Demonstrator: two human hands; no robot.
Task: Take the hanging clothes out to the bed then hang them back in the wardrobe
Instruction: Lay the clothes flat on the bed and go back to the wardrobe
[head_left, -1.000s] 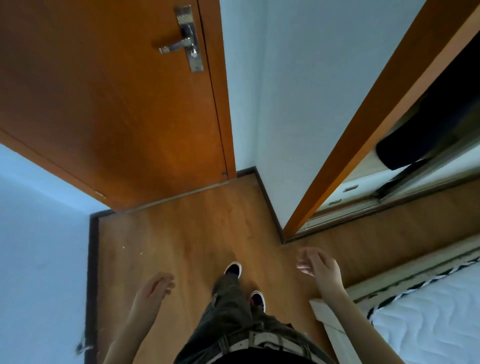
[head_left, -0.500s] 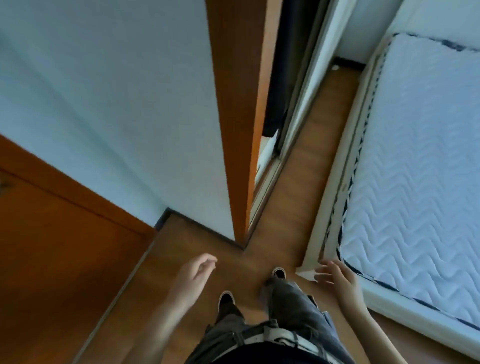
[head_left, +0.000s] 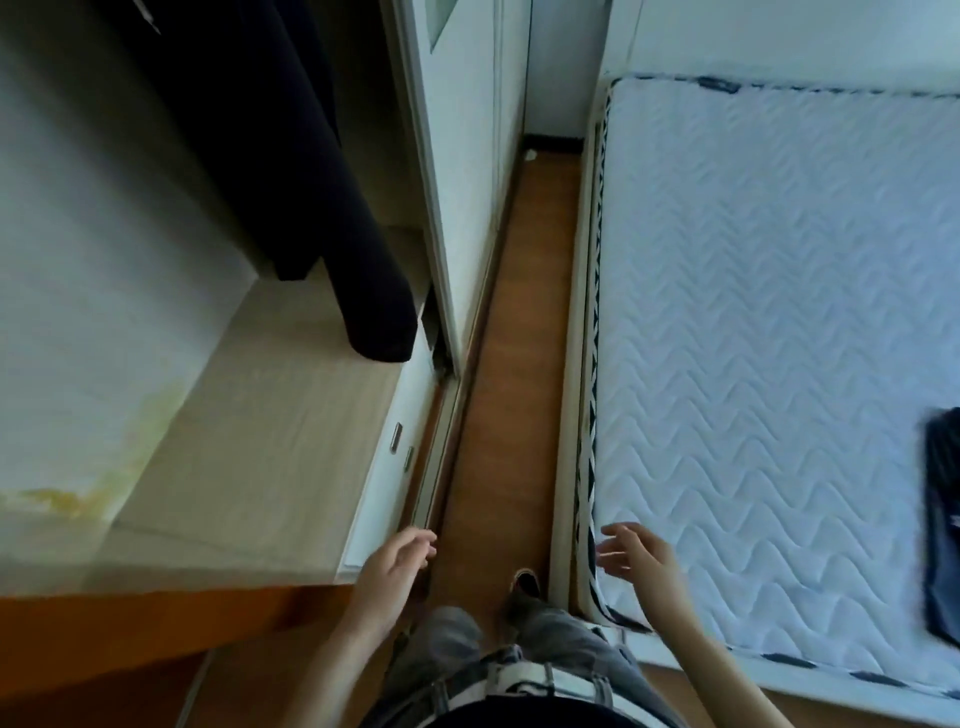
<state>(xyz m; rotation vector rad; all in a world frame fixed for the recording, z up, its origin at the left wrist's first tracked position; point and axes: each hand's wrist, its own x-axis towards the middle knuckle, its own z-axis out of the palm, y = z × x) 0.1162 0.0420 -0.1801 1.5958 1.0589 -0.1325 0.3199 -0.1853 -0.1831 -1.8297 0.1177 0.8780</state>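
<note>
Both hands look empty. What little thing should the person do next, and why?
Probably lift the left hand toward the dark clothes hanging in the open wardrobe, to take them down. Both the left hand and the right hand are open and hold nothing, the clothes hang close on the left, and the bed lies just to the right.

Wardrobe open on the left, the hanging clothes inside it, farther ahead and above its shelf; the bed lies on the right, with a garment on it at the far right edge; a strip of floor runs between the two. Left hand just beside the wardrobe's front edge; right hand over the bed's near corner; one foot on the floor between them.
</note>
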